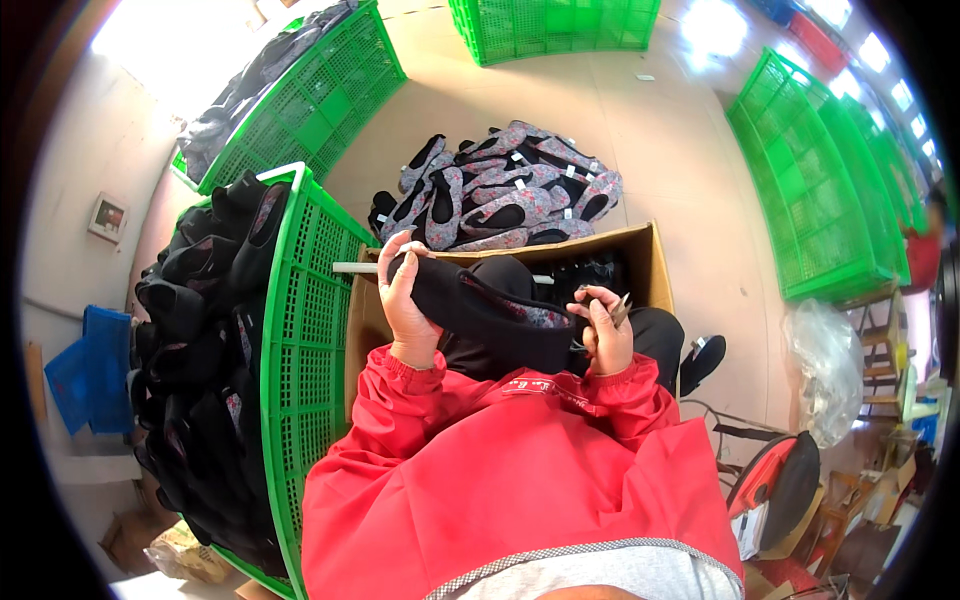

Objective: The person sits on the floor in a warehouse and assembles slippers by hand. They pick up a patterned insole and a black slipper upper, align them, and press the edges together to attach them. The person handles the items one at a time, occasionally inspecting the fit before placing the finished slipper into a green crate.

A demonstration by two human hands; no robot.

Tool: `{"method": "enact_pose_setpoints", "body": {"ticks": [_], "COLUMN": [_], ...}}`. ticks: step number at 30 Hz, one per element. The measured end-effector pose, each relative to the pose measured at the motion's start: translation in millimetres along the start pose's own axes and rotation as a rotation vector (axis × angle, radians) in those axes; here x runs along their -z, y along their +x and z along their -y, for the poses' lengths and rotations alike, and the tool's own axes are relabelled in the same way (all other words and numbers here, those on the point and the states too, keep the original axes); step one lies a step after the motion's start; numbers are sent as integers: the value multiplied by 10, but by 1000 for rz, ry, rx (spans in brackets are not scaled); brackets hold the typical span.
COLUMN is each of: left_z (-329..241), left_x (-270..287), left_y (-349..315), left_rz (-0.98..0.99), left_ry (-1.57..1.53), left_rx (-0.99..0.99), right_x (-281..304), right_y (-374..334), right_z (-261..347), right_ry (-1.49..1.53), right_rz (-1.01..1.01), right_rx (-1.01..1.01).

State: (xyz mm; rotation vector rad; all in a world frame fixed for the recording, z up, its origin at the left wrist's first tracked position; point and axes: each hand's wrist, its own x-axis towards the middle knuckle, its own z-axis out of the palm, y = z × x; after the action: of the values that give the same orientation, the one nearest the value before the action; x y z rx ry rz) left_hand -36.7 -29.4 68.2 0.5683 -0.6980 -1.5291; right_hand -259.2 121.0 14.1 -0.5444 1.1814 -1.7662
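Observation:
My left hand (400,300) grips one end of a black fabric shoe (470,310), thumb and fingers closed round it. Its opening faces up and shows a grey-and-red patterned lining. At the shoe's other end, my right hand (606,330) is closed round small metal thread snips (622,308), their pointed blades sticking out past the fingers. Whether the right fingers also pinch the shoe's edge cannot be made out. Below the shoe are my dark-trousered legs, with an open cardboard box (655,268) around and beyond them. More black items lie inside the box, partly hidden.
Close on my left stands a green crate (315,350) heaped with black shoes (190,270). Beyond the box lies a pile of patterned shoes (500,190). More green crates (810,180) stand farther off. A black shoe (703,362) lies on the floor by my right leg.

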Motion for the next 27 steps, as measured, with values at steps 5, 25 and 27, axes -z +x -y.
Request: {"method": "enact_pose_setpoints", "body": {"ticks": [5, 25, 27], "left_z": [124, -103, -465], "left_x": [-140, 716, 707], "left_y": [-105, -712, -696], "left_rz": [56, 54, -16], "left_ry": [212, 323, 258], "left_rx": [-352, 489, 469], "right_x": [219, 837, 326], "right_y": [-30, 151, -87], "right_z": [-396, -768, -527], "right_ry": [72, 178, 94], "right_rz": [118, 87, -165], "right_rx": [-504, -351, -423]}}
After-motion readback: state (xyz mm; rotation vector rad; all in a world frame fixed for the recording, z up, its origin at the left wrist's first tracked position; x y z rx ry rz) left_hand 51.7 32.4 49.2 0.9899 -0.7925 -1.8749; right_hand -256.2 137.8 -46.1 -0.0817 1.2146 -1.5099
